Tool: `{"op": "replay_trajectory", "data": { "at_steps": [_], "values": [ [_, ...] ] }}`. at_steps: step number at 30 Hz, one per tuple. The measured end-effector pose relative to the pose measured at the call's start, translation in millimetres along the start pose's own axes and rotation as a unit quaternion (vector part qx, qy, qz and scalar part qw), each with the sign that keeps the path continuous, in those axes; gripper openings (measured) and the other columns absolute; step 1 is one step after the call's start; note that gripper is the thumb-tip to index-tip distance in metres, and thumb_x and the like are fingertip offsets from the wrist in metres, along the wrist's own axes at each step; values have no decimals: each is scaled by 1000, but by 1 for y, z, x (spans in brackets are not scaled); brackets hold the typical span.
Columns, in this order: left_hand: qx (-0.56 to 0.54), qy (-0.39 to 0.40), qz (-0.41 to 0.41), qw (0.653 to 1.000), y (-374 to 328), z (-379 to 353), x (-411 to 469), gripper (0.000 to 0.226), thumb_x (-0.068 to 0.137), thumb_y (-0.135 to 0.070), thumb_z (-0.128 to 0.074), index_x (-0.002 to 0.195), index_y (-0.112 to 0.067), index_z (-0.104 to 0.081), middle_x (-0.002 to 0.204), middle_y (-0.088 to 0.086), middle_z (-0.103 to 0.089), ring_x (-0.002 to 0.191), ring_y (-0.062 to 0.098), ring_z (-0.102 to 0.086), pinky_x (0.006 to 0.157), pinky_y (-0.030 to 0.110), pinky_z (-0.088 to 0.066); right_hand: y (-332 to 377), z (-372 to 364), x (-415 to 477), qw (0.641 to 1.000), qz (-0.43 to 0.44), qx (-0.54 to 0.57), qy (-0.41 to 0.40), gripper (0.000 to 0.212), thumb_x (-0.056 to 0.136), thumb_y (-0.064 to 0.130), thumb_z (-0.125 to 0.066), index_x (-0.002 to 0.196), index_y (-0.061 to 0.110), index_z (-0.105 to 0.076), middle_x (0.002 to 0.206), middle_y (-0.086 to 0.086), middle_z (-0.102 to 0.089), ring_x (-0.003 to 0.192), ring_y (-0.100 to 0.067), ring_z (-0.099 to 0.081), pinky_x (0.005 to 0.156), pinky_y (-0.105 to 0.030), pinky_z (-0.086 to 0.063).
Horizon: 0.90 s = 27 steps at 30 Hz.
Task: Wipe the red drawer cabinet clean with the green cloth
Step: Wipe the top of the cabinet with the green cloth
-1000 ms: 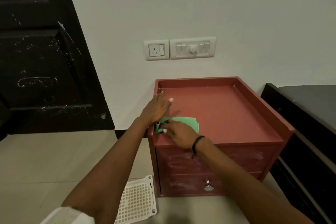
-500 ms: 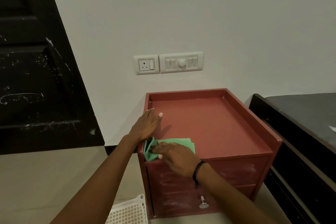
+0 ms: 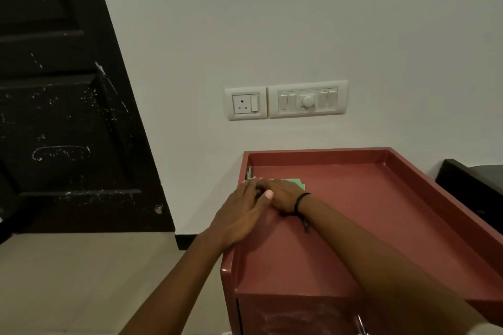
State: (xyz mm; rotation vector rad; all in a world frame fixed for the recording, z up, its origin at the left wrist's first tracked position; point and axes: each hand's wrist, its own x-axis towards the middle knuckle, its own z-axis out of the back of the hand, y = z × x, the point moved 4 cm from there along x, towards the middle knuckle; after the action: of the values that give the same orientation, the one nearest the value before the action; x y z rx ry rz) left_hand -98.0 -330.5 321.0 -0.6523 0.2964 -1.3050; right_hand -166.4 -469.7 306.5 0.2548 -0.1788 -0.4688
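The red drawer cabinet point(image 3: 381, 226) stands against the white wall, its tray-like top ringed by a raised rim. A folded green cloth point(image 3: 298, 183) lies flat on the top near the back left corner, one edge riding up the left rim. My right hand point(image 3: 281, 194), with a black band on the wrist, presses flat on the cloth and hides most of it. My left hand point(image 3: 242, 215) lies over the left rim with its fingers resting on my right hand's fingers.
A black door point(image 3: 62, 106) fills the left. A socket and switch plate point(image 3: 285, 102) sits on the wall above the cabinet. Dark furniture point(image 3: 473, 185) stands to the right. A metal drawer knob point(image 3: 360, 325) shows at the bottom edge. Beige floor point(image 3: 95, 280) lies to the left.
Both hands and the cloth have slid from the front left of the cabinet top toward the back left corner. My view has come closer and tilted up; the white basket has left the frame.
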Motion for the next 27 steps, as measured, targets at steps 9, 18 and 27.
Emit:
{"op": "replay_trajectory", "data": {
  "at_steps": [9, 18, 27],
  "values": [
    [56, 28, 22, 998, 3, -4, 2, 89, 84, -79, -16, 159, -31, -10, 167, -11, -9, 152, 5, -6, 123, 35, -11, -46, 0, 83, 998, -45, -48, -10, 29, 103, 31, -37, 119, 22, -60, 125, -10, -65, 109, -34, -60, 82, -40, -45],
    [82, 12, 4, 997, -1, -1, 1, 74, 92, -75, -22, 154, -33, -28, 163, -9, -26, 150, 14, -23, 119, 37, -25, 3, 3, 4, 999, -46, 22, -13, 36, 92, 17, -50, 127, 23, -57, 119, -9, -68, 105, -32, -64, 83, -37, -50],
    [87, 38, 43, 995, -18, 6, -15, 95, 86, -78, -17, 159, -18, -9, 168, -1, -6, 154, 15, -8, 122, 39, -12, 82, -24, -172, 996, 61, 44, -49, 36, 104, 32, -39, 138, 35, -50, 147, 6, -51, 136, -17, -44, 111, -32, -34]
  ]
}}
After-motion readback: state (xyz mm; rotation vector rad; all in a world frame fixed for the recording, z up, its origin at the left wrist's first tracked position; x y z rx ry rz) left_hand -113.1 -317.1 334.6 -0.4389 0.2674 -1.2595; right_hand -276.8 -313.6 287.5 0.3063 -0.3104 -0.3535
